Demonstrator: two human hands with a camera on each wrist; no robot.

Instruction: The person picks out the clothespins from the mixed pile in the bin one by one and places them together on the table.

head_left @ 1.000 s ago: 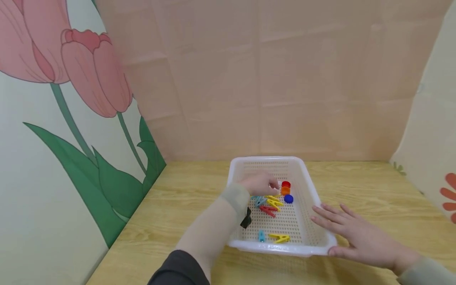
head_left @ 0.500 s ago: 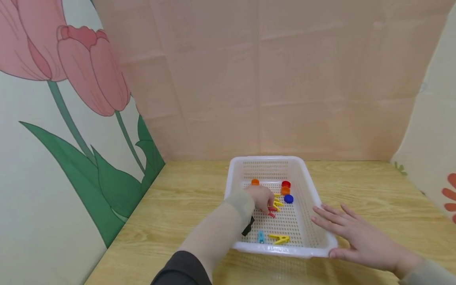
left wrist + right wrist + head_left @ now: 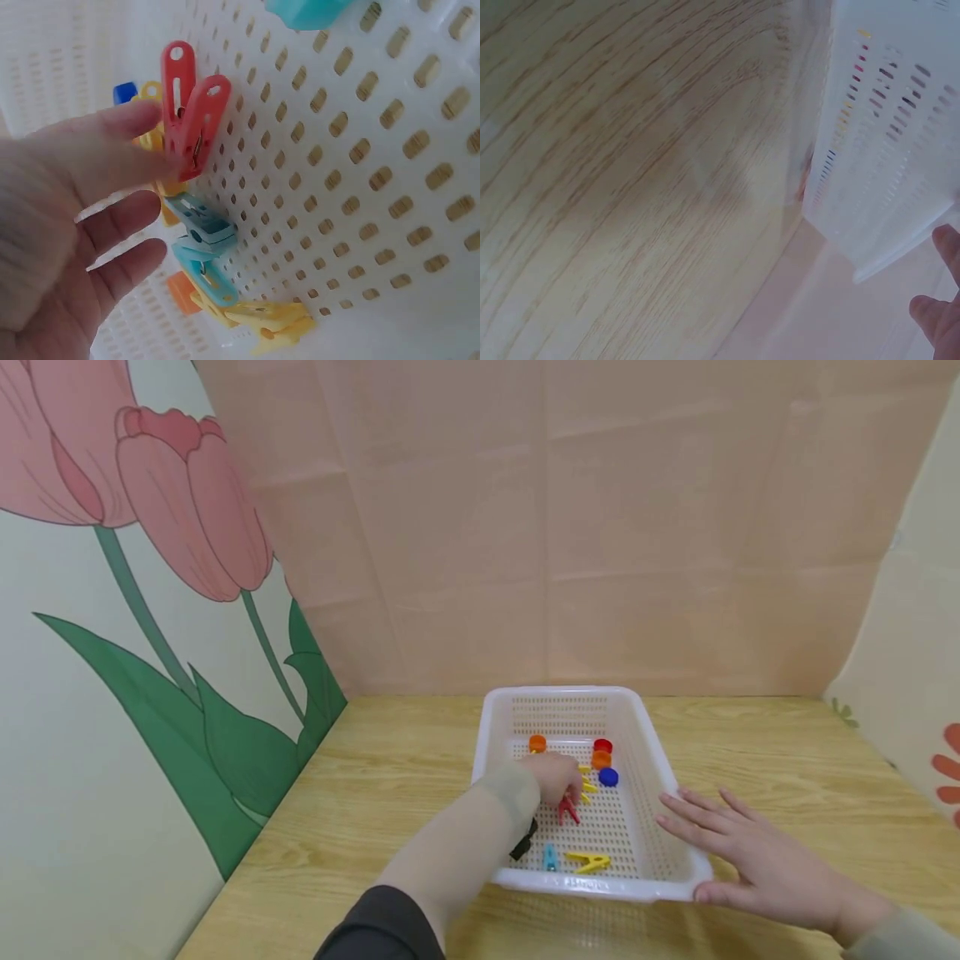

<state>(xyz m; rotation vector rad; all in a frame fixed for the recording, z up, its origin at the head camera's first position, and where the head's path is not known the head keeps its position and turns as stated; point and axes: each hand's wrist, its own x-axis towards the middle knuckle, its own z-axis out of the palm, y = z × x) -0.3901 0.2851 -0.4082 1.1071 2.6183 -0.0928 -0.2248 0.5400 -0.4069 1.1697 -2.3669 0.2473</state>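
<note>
My left hand (image 3: 553,777) reaches into a white perforated plastic basket (image 3: 558,885) and pinches a red clothespin (image 3: 567,810) at its closed end. In the left wrist view the red clothespin (image 3: 193,124) has its two handles pointing away from my fingers. Beside it lie a yellow clothespin (image 3: 152,139), teal clothespins (image 3: 201,225) and a yellow clothespin (image 3: 274,322) lower down. My right hand (image 3: 765,860) rests with fingers spread on the basket's right rim near the front corner. Only its fingertips (image 3: 946,247) show in the right wrist view.
Toward the basket's far end are an orange cap (image 3: 537,743), a red cap (image 3: 602,746), another orange cap (image 3: 602,761) and a blue cap (image 3: 608,777). A blue clothespin (image 3: 551,857) and a yellow clothespin (image 3: 588,862) lie near the front wall. The wooden table (image 3: 360,793) meets a pink-covered wall.
My left hand has moved from the basket's far part toward the front, down to the red clothespin, which has turned. The right hand has stayed on the rim.
</note>
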